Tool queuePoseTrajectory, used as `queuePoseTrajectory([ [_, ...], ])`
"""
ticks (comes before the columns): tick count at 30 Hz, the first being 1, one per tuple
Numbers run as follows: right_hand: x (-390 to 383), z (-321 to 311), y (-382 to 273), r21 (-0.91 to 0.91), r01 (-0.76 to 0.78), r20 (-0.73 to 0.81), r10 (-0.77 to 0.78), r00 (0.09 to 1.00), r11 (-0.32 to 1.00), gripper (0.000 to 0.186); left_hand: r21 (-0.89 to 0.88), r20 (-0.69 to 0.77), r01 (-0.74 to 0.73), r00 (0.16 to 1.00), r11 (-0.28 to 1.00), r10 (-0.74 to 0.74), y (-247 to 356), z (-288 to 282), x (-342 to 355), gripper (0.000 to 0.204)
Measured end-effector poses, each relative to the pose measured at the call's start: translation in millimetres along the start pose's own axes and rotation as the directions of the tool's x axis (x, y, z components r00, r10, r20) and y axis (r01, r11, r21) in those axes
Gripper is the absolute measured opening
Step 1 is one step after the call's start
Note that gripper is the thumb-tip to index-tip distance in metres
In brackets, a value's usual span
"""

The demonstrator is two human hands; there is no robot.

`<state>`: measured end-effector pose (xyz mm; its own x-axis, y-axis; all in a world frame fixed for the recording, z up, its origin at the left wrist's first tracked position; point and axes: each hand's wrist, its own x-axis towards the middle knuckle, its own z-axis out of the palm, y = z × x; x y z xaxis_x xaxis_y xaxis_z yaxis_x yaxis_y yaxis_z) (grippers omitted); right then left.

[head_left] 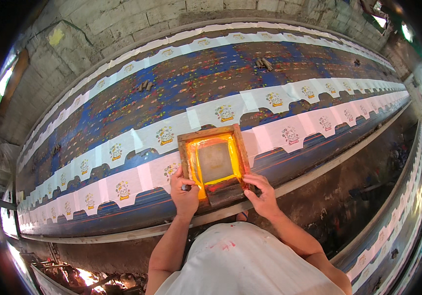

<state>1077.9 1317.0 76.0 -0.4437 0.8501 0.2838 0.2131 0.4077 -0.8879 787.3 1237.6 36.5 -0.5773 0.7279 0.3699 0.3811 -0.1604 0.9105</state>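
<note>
The person's two hands hold a wooden frame (pixel 208 133) at the near edge of a long table (pixel 184 78), straight in front of the body. The left hand (pixel 185 195) is closed on the lower left side of the frame, and the right hand (pixel 264 194) pinches its lower right side between thumb and fingers. The frame surrounds a greyish mesh (pixel 214 161) bordered by a bright yellow band (pixel 232 155), with reddish smears near its lower end. It overlaps the nearest strip of pale printed sheets (pixel 123 191), whose notched lower edge runs along the table (whether the frame rests on them or is raised slightly, I cannot tell). Just beyond lies another row of white sheets (pixel 165 133) with more colourful prints, and the bare tabletop past that is blue and brown, speckled with coloured marks. Small bundles of brownish rolls (pixel 264 64) lie there. A block wall (pixel 122 24) stands behind, and pink stains mark the person's white shirt (pixel 235 265).
</note>
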Motion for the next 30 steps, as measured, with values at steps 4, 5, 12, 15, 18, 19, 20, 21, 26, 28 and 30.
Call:
queuePoseTrajectory([
  [4,5,-54,24,-0.008,0.005,0.012,-0.005,1.0,1.0,0.039,-0.137,0.005,0.055,0.998,0.989,-0.055,-1,59,-7,0.024],
  [5,6,-64,29,0.003,0.022,0.009,-0.022,1.0,1.0,0.039,-0.07,0.01,0.034,0.999,0.997,-0.033,-1,67,-9,0.025],
  [12,9,-95,43,0.031,0.056,0.069,-0.058,0.996,0.998,0.04,-0.3,0.066,0.27,0.963,0.915,-0.263,0,88,-14,0.031],
  [15,8,-96,42,0.018,0.085,0.046,-0.085,0.995,0.996,0.04,-0.303,0.065,0.291,0.956,0.908,-0.285,-2,89,-14,0.031],
  [18,6,-93,42,0.027,0.079,0.007,-0.079,0.997,0.997,0.04,-0.33,0.073,0.304,0.952,0.894,-0.296,-5,90,-14,0.029],
  [19,6,-92,42,0.037,0.072,-0.001,-0.072,0.997,0.997,0.04,-0.338,0.074,0.311,0.95,0.888,-0.304,-6,91,-14,0.029],
  [20,5,-92,42,0.043,0.069,-0.01,-0.068,0.998,0.997,0.04,-0.343,0.073,0.327,0.944,0.88,-0.322,-7,91,-14,0.028],
  [21,5,-91,40,0.046,0.065,-0.023,-0.064,0.998,0.997,0.039,-0.333,0.076,0.314,0.949,0.889,-0.307,-8,91,-14,0.027],
  [26,3,-93,20,-0.029,0.071,-0.076,-0.073,0.994,0.997,0.036,-0.341,0.09,0.265,0.964,0.902,-0.249,-13,93,-14,0.025],
  [28,3,-92,9,-0.068,0.087,-0.077,-0.092,0.993,0.994,0.035,-0.363,0.068,0.229,0.973,0.903,-0.219,-16,95,-14,0.026],
  [30,0,-92,-1,-0.101,0.106,-0.077,-0.114,0.99,0.989,0.034,-0.355,0.046,0.203,0.979,0.913,-0.2,-20,96,-15,0.027],
])
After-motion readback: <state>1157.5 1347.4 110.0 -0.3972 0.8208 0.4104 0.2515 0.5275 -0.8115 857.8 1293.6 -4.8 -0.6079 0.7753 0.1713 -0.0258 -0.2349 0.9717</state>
